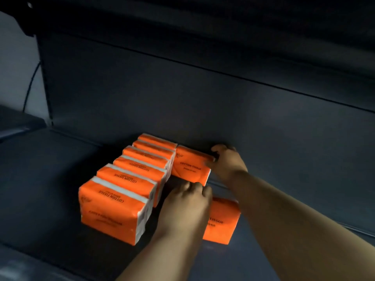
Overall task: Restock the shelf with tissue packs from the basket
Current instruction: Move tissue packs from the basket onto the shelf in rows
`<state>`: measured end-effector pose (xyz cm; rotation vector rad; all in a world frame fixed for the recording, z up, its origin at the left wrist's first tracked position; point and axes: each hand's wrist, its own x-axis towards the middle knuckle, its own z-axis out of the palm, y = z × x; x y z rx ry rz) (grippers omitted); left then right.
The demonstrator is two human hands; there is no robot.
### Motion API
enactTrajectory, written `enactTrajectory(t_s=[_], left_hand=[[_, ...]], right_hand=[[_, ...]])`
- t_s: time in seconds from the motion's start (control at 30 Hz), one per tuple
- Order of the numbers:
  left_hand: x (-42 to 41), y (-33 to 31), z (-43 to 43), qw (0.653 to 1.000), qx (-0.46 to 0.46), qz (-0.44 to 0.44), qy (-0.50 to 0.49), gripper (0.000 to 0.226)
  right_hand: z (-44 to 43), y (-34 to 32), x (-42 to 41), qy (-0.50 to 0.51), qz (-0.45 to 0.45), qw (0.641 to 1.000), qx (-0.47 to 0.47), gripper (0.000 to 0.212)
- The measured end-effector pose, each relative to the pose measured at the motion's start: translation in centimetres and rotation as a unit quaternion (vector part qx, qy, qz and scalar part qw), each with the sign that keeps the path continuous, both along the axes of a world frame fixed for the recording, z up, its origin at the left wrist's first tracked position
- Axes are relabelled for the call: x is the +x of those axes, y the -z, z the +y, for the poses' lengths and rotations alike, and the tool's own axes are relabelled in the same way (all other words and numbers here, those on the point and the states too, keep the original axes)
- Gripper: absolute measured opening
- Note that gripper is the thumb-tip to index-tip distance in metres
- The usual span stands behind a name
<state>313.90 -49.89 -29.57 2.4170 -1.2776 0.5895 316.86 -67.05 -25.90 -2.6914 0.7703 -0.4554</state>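
**At the back of the shelf, one pack is going in beside the row**

Against the back wall, the right hand [227, 163] is gripping the right end of a tissue pack [191, 166], with fingers curling round its short side. The pack's left end is touching the far end of the row of packs [129, 179], which are standing on edge along the shelf [60, 169]. The left hand [186, 201] is sitting just in front of that pack, knuckles up and fingers curled. I cannot tell whether it is gripping anything, because its palm is facing away.

A second loose pack [222, 219] is lying behind the left wrist.

Several things could be going wrong from here:
- A hard push to the left could be knocking the back packs askew, and the upright row looks likely to tip one onto the next.
- The soft wrapper may be buckling under a one-ended grip, leaving the pack crooked.
- The left forearm is passing close to the nearest packs and could be nudging them.

Much is hiding:
- The basket is not showing at all.
- The right fingertips are disappearing behind the pack.
- The left hand is covering part of the second pack.
- The dim light is blurring whether the gripped pack is resting flat on the shelf.
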Motion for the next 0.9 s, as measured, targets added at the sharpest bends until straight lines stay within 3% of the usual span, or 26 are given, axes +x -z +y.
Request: enactTrajectory(t_s=[0.23, 0.3, 0.47, 0.9], left_hand=[[1.4, -3.3, -2.1, 0.99, 0.111, -0.067, -0.053, 0.043], [2.8, -4.8, -3.2, 0.98, 0.176, -0.068, -0.068, 0.042], [6.1, -6.4, -5.7, 0.965, 0.235, -0.038, -0.108, 0.034], [8.7, -4.7, -5.4, 0.957, 0.27, -0.007, -0.105, 0.043]], right_hand=[[-1.0, -1.2, -2.7, 0.005, -0.016, 0.999, 0.035, 0.043], [-0.8, -1.4, -3.4, -0.008, -0.012, 0.999, 0.034, 0.032], [-0.1, -1.3, -4.5, -0.022, -0.008, 0.997, 0.067, 0.018], [1.0, 0.1, -3.8, -0.039, -0.039, 0.988, 0.146, 0.033]])
